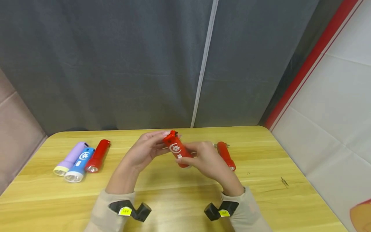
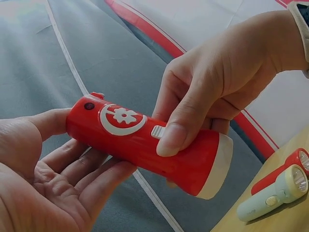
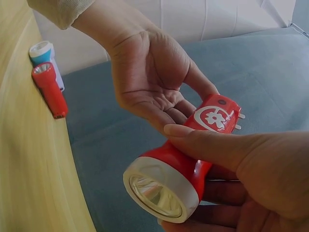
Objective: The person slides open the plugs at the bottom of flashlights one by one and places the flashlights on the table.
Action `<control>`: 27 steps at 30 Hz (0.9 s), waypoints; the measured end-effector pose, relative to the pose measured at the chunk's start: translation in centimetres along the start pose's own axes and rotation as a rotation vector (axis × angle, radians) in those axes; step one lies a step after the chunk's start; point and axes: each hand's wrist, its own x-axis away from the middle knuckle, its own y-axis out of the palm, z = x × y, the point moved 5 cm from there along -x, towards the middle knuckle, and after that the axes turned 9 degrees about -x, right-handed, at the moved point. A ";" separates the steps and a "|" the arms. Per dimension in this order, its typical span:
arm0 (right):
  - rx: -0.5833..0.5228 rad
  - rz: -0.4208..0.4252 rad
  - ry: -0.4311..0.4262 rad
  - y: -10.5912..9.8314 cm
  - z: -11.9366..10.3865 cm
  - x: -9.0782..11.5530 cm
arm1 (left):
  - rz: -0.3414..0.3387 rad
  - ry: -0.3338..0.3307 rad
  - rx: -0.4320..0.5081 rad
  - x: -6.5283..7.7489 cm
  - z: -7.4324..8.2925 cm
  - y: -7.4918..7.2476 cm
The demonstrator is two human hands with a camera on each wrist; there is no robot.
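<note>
A red flashlight [image 1: 177,149] with a white flower emblem is held in both hands above the table, its body tilted. My right hand [image 1: 204,158] grips it near the lens end, the thumb lying beside the white slide switch [image 2: 158,131]. At the tail end, my left hand [image 1: 146,146] holds it between the thumb and the fingers underneath. Two metal prongs [image 3: 240,122] stick out of the tail. A white ring [image 3: 157,191] surrounds the clear lens, which points away from the left palm.
On the wooden table [image 1: 162,199], purple [image 1: 76,153], blue [image 1: 82,162] and red [image 1: 99,156] flashlights lie together at the left. Right of the hands lies another red flashlight [image 1: 225,154], beside a mint green one [image 2: 265,200]. A grey curtain [image 1: 116,64] hangs behind.
</note>
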 end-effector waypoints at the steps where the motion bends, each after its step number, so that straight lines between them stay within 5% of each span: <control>1: -0.002 -0.001 -0.002 0.0 0.0 0.0 | -0.005 0.000 0.001 0.0 0.0 0.0; 27: 0.019 -0.034 -0.028 0.3 0.1 0.0 | 0.029 -0.058 0.015 0.1 -0.4 -0.3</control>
